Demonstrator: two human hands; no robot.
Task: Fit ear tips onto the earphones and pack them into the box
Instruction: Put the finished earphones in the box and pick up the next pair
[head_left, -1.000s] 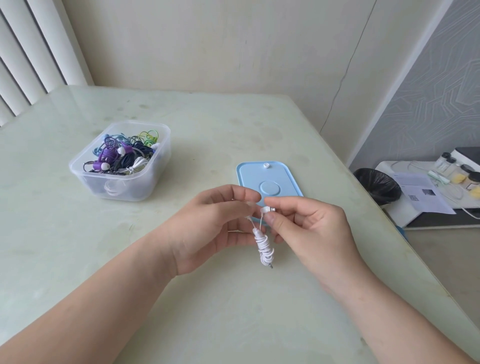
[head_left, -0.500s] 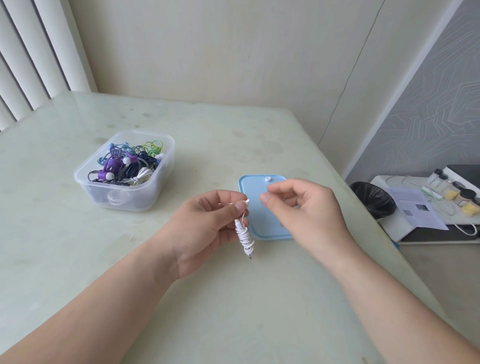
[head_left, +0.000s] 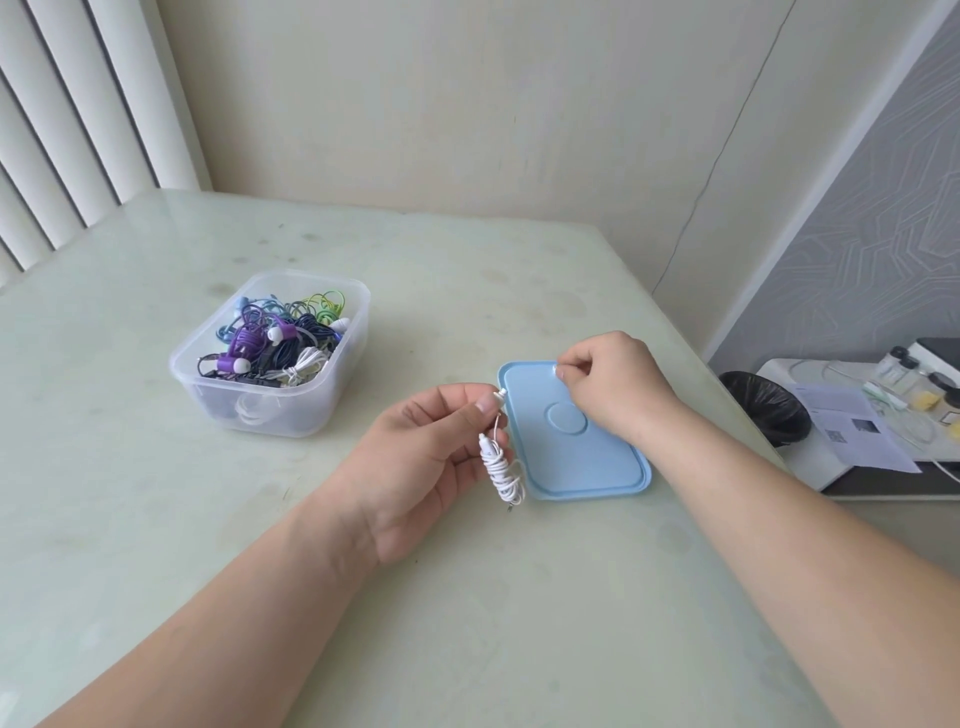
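our right hand (head_left: 608, 387) now sits farther out over the lid (head_left: 597, 467), fingers pinching an ear tip (head_left: 557, 370); our left hand (head_left: 431, 457) grips the coiled earphones (head_left: 501, 467).

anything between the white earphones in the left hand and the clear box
Nothing visible: only bare table lies between the white earphones and the open clear box; the blue lid lies off to the right.

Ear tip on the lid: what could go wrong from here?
1. The ear tip is tiny; the right hand pinches it with fingertips only, so it could slip and roll off the lid.
2. The left hand holds the earphones by one bud; the hanging coil may unwind.
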